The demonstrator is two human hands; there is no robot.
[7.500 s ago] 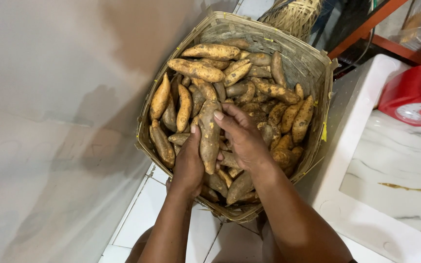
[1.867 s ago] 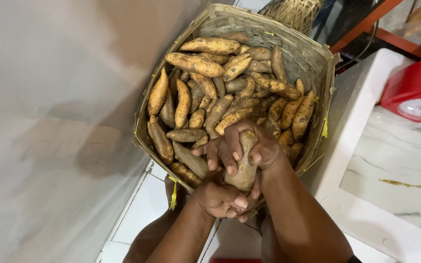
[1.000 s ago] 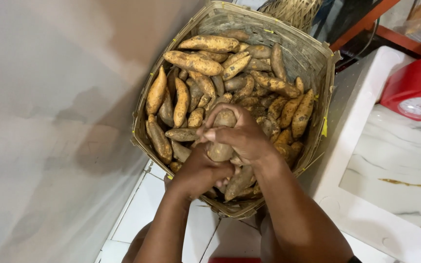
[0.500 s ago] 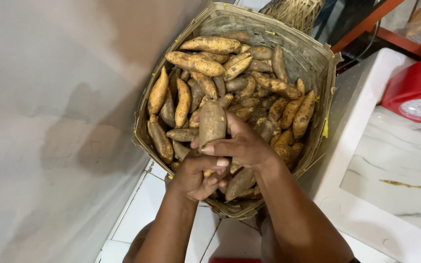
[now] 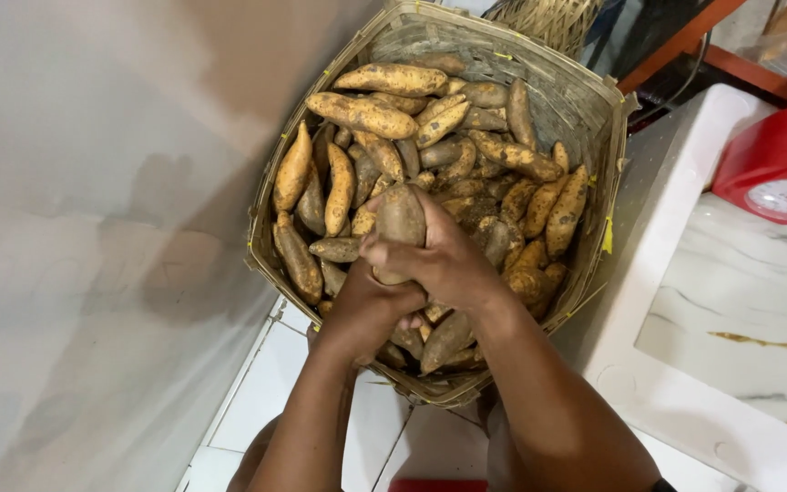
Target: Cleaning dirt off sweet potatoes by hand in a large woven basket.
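A woven bamboo basket (image 5: 585,100) stands on the floor, filled with several dirt-covered sweet potatoes (image 5: 366,114). Over its near half I hold one brown sweet potato (image 5: 400,217) upright with both hands. My right hand (image 5: 444,260) wraps around its middle from the right. My left hand (image 5: 366,310) grips its lower end from below. The bottom of the potato is hidden by my fingers.
A pale wall (image 5: 93,228) runs along the left of the basket. A white marble-patterned counter (image 5: 730,301) lies to the right, with a red kitchen scale (image 5: 781,169) on it. White floor tiles (image 5: 257,401) show below. Another woven basket (image 5: 548,18) sits behind.
A second ago my hands held a potato lower near the basket's front; now the potato is raised slightly and stands upright between both hands.
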